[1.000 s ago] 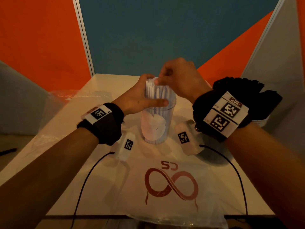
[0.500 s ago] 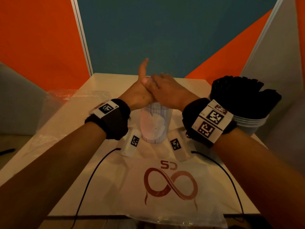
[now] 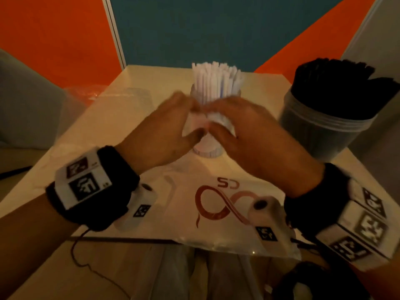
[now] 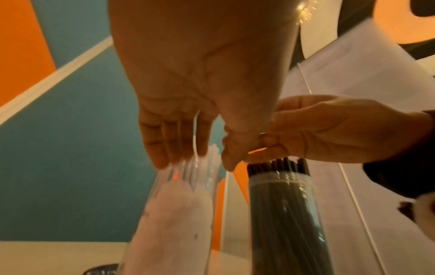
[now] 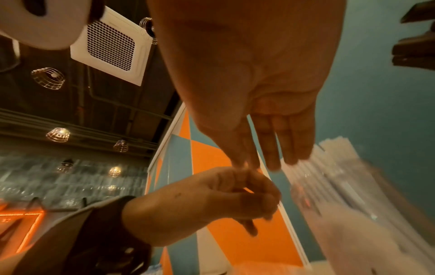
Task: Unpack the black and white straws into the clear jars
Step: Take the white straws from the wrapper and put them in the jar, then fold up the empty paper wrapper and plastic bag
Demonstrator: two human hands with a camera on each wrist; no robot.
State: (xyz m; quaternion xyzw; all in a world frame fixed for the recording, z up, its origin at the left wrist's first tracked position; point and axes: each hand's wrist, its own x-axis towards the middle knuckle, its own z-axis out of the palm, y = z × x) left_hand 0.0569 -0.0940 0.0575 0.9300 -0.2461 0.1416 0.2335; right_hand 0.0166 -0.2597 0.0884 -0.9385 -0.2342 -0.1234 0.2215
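White straws (image 3: 216,81) stand bunched in a clear jar (image 3: 207,150) at the table's middle. My left hand (image 3: 164,128) and right hand (image 3: 244,131) hover just in front of that jar, blurred, fingers fairly straight and holding nothing. The left wrist view shows my left fingers (image 4: 169,147) near the jar's rim (image 4: 188,167); contact is unclear. The right wrist view has my right fingers (image 5: 289,145) beside the white straws (image 5: 341,176). Black straws (image 3: 337,83) fill a second clear jar (image 3: 320,131) at the right.
A flat plastic bag with a red loop logo (image 3: 216,204) lies at the table's near edge, hanging slightly over it. Crumpled clear plastic (image 3: 121,98) lies at the left back. Colored wall panels close off the table's far side.
Both hands were on top of the white straws, one over the other. They have come down and back toward me, and the straw tops now stand uncovered.
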